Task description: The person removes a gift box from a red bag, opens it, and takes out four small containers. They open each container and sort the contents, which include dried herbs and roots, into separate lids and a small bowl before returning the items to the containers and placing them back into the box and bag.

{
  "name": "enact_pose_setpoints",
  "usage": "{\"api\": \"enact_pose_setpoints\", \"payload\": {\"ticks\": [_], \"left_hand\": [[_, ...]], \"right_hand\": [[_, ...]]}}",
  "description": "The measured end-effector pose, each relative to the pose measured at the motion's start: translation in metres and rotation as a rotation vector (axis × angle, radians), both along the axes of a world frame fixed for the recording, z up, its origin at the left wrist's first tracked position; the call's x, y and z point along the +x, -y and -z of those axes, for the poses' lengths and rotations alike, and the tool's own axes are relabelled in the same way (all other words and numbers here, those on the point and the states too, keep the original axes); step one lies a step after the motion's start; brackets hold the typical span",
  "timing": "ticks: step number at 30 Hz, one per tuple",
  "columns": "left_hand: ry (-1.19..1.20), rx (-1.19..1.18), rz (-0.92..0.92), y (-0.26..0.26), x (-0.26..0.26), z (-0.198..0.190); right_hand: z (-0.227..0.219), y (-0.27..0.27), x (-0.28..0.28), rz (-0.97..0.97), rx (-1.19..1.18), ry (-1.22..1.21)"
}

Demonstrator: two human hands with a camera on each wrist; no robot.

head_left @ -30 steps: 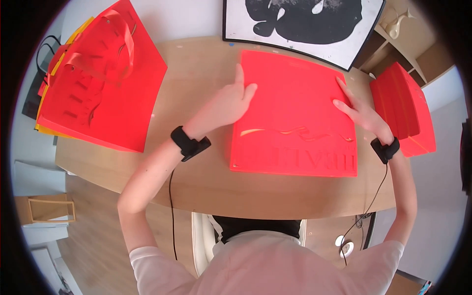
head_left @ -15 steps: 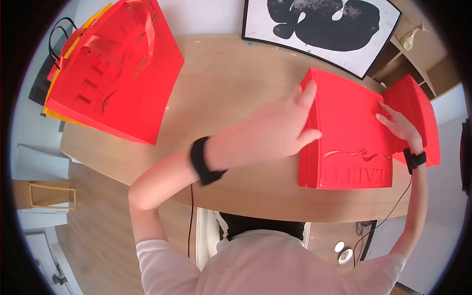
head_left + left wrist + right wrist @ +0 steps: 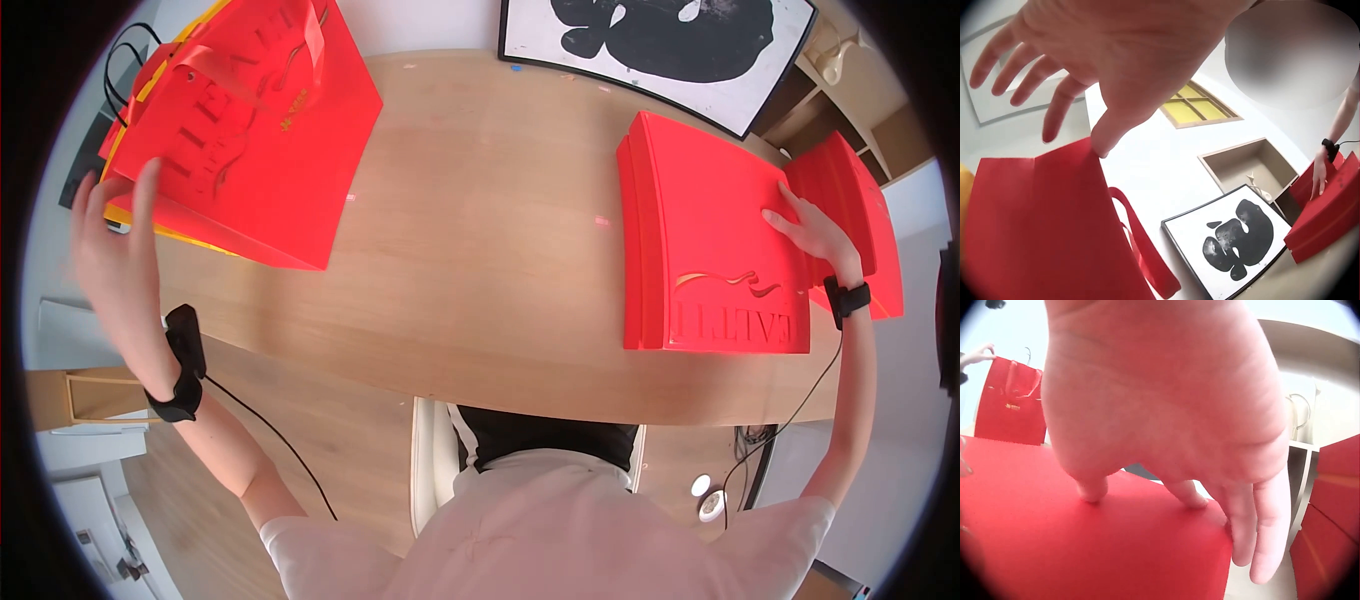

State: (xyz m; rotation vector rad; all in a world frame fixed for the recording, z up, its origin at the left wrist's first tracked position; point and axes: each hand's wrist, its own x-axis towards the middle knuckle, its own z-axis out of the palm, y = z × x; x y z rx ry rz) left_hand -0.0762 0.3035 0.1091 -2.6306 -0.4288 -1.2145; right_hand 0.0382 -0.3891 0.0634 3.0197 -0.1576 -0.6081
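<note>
A red gift bag point(image 3: 300, 190) with ribbon handles and embossed lettering stands at the left of the table. My left hand point(image 3: 115, 260) is at the bag's near left edge, fingers spread and slightly bent; in the left wrist view the thumb tip is right at the top edge of the bag point(image 3: 1054, 231). On the right lies a flat red box point(image 3: 720, 220) with embossed letters and a gold wavy line. My right hand point(image 3: 820, 240) rests on its right side, with thumb and a finger on the lid and other fingers over the edge in the right wrist view.
Another red box point(image 3: 850, 220) stands just right of the flat one. A yellow bag point(image 3: 190, 240) shows behind the red bag. A black-framed picture point(image 3: 660, 50) stands at the table's back edge, near a shelf point(image 3: 815, 110). A cable runs from each wrist strap.
The flat red box has slid right, up near the other red box, with my right hand on it. My left hand has left the box and swung far left to the gift bag.
</note>
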Motion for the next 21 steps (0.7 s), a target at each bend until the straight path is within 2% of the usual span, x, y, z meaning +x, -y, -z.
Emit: {"api": "enact_pose_setpoints", "payload": {"ticks": [3, 5, 6, 9, 12, 15, 18, 21], "left_hand": [[-0.079, -0.187, 0.156, 0.017, 0.01, 0.007], [-0.01, -0.23, 0.124, 0.033, 0.017, 0.013], [0.088, -0.339, 0.272, 0.029, 0.024, 0.015], [0.049, -0.284, 0.339, 0.03, 0.04, 0.004], [0.084, -0.24, 0.193, 0.051, 0.045, 0.003], [0.155, -0.179, 0.412, 0.062, 0.054, 0.009], [0.156, -0.018, 0.593, 0.108, 0.042, 0.012], [0.013, 0.243, 0.687, 0.135, 0.031, 0.021]], "right_hand": [[-0.002, -0.002, -0.002, 0.01, 0.006, 0.006], [0.0, -0.001, -0.005, 0.022, 0.012, 0.011], [0.002, 0.002, -0.006, 0.01, -0.01, 0.022], [0.008, 0.009, -0.007, -0.006, -0.038, 0.032], [0.007, 0.008, -0.007, 0.013, -0.015, 0.011], [0.009, 0.01, -0.008, 0.028, -0.007, 0.007], [0.014, 0.018, -0.009, 0.015, 0.005, 0.033], [0.019, 0.024, -0.007, 0.01, 0.013, 0.037]]}}
